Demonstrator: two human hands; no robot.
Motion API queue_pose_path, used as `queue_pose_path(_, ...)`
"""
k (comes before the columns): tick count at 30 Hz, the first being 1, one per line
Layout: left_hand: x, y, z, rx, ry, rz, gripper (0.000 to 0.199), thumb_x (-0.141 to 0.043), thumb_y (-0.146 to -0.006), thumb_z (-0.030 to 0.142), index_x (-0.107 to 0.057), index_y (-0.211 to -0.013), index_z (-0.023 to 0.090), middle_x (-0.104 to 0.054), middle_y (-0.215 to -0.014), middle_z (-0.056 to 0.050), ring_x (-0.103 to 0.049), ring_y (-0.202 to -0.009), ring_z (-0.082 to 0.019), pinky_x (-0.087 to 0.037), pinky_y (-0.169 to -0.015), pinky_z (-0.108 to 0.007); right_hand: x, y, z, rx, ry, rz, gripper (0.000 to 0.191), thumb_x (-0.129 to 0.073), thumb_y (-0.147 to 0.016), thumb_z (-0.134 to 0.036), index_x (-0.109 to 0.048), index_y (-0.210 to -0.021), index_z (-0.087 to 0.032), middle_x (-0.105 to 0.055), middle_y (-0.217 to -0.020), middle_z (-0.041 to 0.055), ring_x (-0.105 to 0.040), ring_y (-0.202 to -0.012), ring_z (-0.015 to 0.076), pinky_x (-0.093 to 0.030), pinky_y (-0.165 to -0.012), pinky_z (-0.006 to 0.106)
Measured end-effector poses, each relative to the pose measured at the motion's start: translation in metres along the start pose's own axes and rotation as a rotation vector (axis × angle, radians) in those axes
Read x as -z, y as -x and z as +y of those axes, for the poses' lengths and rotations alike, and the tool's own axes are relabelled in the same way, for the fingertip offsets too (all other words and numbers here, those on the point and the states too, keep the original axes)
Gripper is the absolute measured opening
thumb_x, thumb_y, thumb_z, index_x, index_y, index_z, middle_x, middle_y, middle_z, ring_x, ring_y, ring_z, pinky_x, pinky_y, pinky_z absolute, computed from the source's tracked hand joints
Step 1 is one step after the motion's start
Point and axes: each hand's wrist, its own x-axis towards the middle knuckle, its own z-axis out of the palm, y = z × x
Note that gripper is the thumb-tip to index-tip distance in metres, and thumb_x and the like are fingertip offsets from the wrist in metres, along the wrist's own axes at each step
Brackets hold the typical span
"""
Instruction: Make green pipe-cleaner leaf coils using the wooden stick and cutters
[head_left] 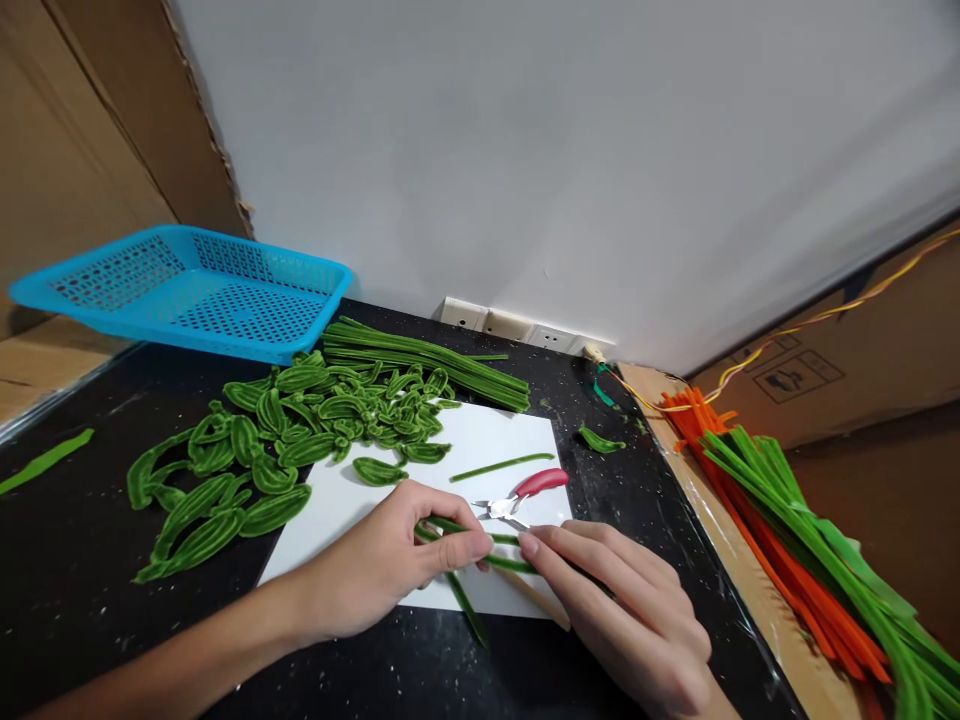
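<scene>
My left hand [397, 555] pinches a green pipe cleaner [510, 564] between thumb and index finger. My right hand [622, 610] has its fingertips closed on the other end of the same folded strands. One green length [466, 608] slants down below my left thumb; whether it joins the held piece I cannot tell. A pale thin stick [536, 597] lies partly under the hands. Just beyond them, pliers with red handles [517, 494] and a straight pipe cleaner piece [501, 467] rest on a white sheet [510, 430].
Many leaf shapes of green pipe cleaner [300, 430] are heaped at left, beside a bundle of green stems [435, 365]. A blue basket [304, 345] stands behind. A single leaf [600, 440] lies at right, near orange [810, 600] and green bundles [795, 510]. Sockets [551, 338] line the wall.
</scene>
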Motion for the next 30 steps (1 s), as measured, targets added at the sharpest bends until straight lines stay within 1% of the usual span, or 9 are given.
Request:
queue_pose_path(4,-0.004,0.000,-0.002,0.034,-0.040,0.043,0.039,-0.074,-0.085,0.056,-0.078,-0.089,0.017,-0.043,-0.057,0.006,-0.031,-0.051,-0.011,-0.023,-0.048,-0.024,0.002,0.000,-0.001,0.027,-0.013,-0.071,0.034,-0.062,-0.098,-0.008,-0.069,-0.131,-0.012,-0.079,-0.117,0.0126,-0.076,-0.101,0.0251,-0.066,-0.082,0.036)
queue_pose_path(9,-0.002,-0.003,-0.001,-0.015,-0.022,0.054,0.037,-0.074,-0.086,0.053,-0.079,-0.081,0.017,-0.037,-0.052,0.006,-0.028,-0.051,-0.011,-0.023,-0.049,-0.025,-0.001,-0.010,0.001,0.017,0.031,0.000,0.025,-0.071,-0.094,-0.012,-0.075,-0.119,-0.015,-0.082,-0.102,0.0092,-0.077,-0.082,0.0220,-0.066,-0.071,0.032)
queue_pose_path(12,0.001,-0.005,-0.001,-0.025,0.024,0.093,0.037,-0.076,-0.085,0.053,-0.078,-0.079,0.016,-0.036,-0.050,0.007,-0.028,-0.051,-0.011,-0.023,-0.049,-0.024,-0.004,-0.012,0.003,0.008,0.049,0.007,0.024,-0.070,-0.094,-0.011,-0.075,-0.118,-0.015,-0.082,-0.100,0.0090,-0.077,-0.081,0.0217,-0.065,-0.070,0.031)
queue_pose_path(14,0.001,-0.006,-0.001,-0.034,0.053,0.092,0.037,-0.078,-0.084,0.053,-0.077,-0.079,0.016,-0.041,-0.053,0.006,-0.031,-0.052,-0.010,-0.024,-0.049,-0.024,-0.004,-0.009,0.005,0.018,0.069,0.002,0.027,-0.069,-0.095,-0.011,-0.075,-0.120,-0.015,-0.082,-0.101,0.0088,-0.077,-0.084,0.0215,-0.065,-0.073,0.031)
queue_pose_path(16,0.000,-0.005,-0.001,-0.044,0.061,0.075,0.036,-0.078,-0.084,0.052,-0.078,-0.080,0.016,-0.051,-0.060,0.003,-0.038,-0.056,-0.011,-0.029,-0.052,-0.023,-0.004,-0.004,0.007,0.029,0.070,-0.033,0.030,-0.068,-0.094,-0.010,-0.074,-0.123,-0.015,-0.081,-0.106,0.0097,-0.077,-0.089,0.0225,-0.066,-0.076,0.033)
queue_pose_path(19,-0.002,-0.003,-0.003,-0.036,-0.002,0.074,0.035,-0.076,-0.087,0.052,-0.080,-0.084,0.018,-0.065,-0.074,-0.001,-0.051,-0.068,-0.014,-0.039,-0.062,-0.024,-0.002,0.002,0.007,0.011,0.025,-0.088,0.033,-0.067,-0.095,-0.010,-0.072,-0.128,-0.014,-0.080,-0.114,0.0108,-0.076,-0.098,0.0249,-0.066,-0.080,0.036)
queue_pose_path(21,-0.002,-0.002,-0.005,-0.039,-0.074,0.078,0.033,-0.076,-0.087,0.052,-0.082,-0.086,0.019,-0.071,-0.081,-0.003,-0.058,-0.077,-0.018,-0.044,-0.072,-0.026,-0.001,0.004,0.004,-0.014,-0.005,-0.088,0.036,-0.065,-0.097,-0.012,-0.070,-0.133,-0.014,-0.080,-0.114,0.0103,-0.077,-0.099,0.0261,-0.066,-0.082,0.037)
queue_pose_path(26,0.000,-0.003,-0.008,-0.022,-0.098,0.023,0.034,-0.078,-0.084,0.052,-0.084,-0.090,0.019,-0.078,-0.091,-0.006,-0.066,-0.091,-0.025,-0.049,-0.082,-0.031,-0.005,0.006,-0.009,-0.079,-0.008,-0.025,0.041,-0.047,-0.106,-0.017,-0.063,-0.144,-0.022,-0.081,-0.110,0.0082,-0.079,-0.096,0.0263,-0.068,-0.079,0.038)
queue_pose_path(30,0.000,-0.004,-0.005,-0.036,-0.116,0.047,0.031,-0.076,-0.088,0.050,-0.085,-0.088,0.021,-0.079,-0.090,-0.003,-0.066,-0.087,-0.022,-0.048,-0.083,-0.029,-0.003,0.009,-0.012,-0.091,0.022,-0.094,0.045,-0.037,-0.109,-0.019,-0.059,-0.149,-0.024,-0.080,-0.115,0.0082,-0.077,-0.101,0.0267,-0.066,-0.084,0.039)
